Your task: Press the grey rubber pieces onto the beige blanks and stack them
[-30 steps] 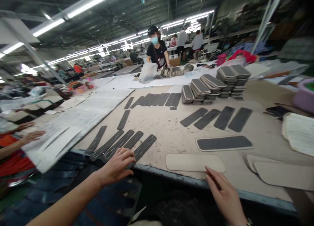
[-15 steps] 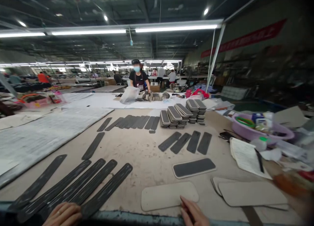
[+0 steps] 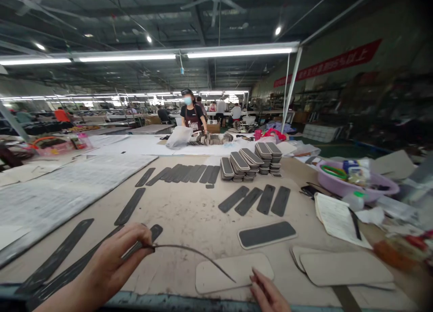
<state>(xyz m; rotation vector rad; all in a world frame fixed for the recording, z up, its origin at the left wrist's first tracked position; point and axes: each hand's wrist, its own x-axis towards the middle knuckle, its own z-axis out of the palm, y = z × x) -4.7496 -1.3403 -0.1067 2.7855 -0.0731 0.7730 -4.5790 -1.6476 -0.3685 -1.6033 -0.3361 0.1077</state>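
Observation:
My left hand [image 3: 120,253] is raised over the lower left of the table, thumb and fingers pinching a long dark strip [image 3: 194,249]. That strip shows nearly edge-on and bends down to the right, its free end above a beige rounded panel [image 3: 233,271]. At the panel's lower right edge is my right hand [image 3: 269,291], fingers stretched out and the tips at the edge; its thumb is hidden. Further dark strips [image 3: 61,249] lie beneath and left of my left hand, partly covered by it. Beyond the beige panel lies a dark-faced panel with a pale border [image 3: 267,235].
Stacks of rounded panels [image 3: 248,165] stand farther back, with several short dark pieces [image 3: 265,200] before them. At right are beige panels [image 3: 345,268], a notebook [image 3: 333,215] and a purple basin [image 3: 358,188]. A masked person [image 3: 193,116] stands across the table.
My left hand has risen up and to the right, lifting the rightmost long dark strip off the table. The right hand stays by the beige panel. The view has tilted slightly upward.

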